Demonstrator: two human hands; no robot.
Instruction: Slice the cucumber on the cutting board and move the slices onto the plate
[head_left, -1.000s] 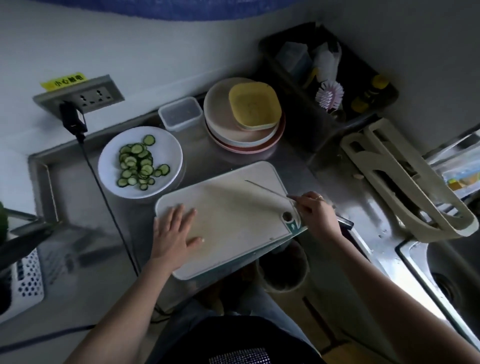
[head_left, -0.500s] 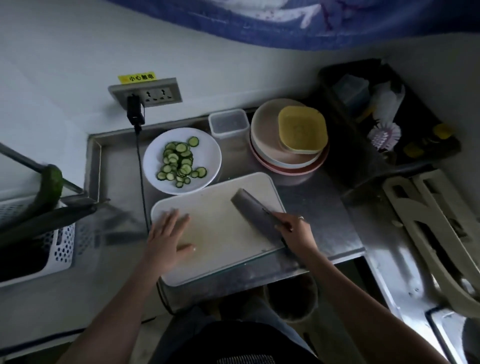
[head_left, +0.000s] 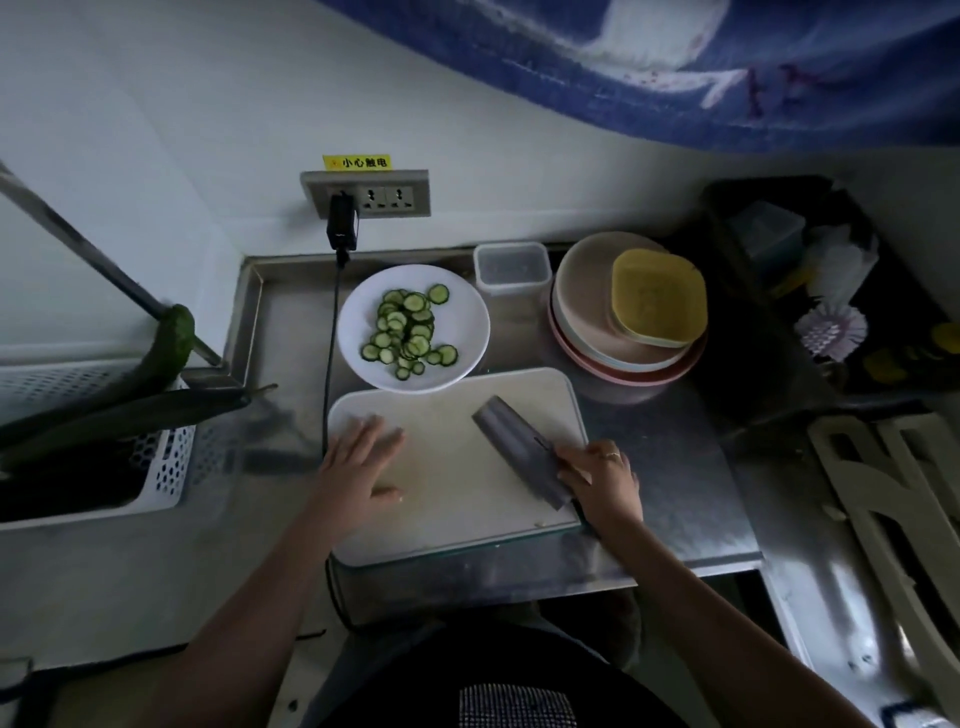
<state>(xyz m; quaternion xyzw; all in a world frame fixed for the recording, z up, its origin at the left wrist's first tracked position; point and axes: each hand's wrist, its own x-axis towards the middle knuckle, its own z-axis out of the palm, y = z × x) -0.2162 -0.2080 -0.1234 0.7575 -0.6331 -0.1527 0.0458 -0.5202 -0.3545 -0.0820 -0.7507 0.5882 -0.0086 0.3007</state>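
The white cutting board (head_left: 457, 525) lies in front of me with no cucumber on it. Just behind it a white plate (head_left: 467, 322) holds several cucumber slices (head_left: 408, 332). My left hand (head_left: 358, 462) rests flat and open on the board's left part. My right hand (head_left: 602, 480) grips the handle of a broad knife (head_left: 519, 449), whose blade lies flat on the board's right part, pointing up and left. Whole cucumbers (head_left: 130, 410) lie across a white basket (head_left: 166, 467) at the far left.
A stack of plates with a yellow dish (head_left: 657, 296) and a small clear box (head_left: 511, 267) stand behind the board. A black cable (head_left: 328, 374) runs from the wall socket (head_left: 366, 195) past the plate. A dark rack (head_left: 831, 291) and a cream dish rack (head_left: 893, 509) are at the right.
The knife went from upright on its edge to lying flat on the board. My view swung left, bringing the basket of cucumbers into sight. My left hand stayed on the board.
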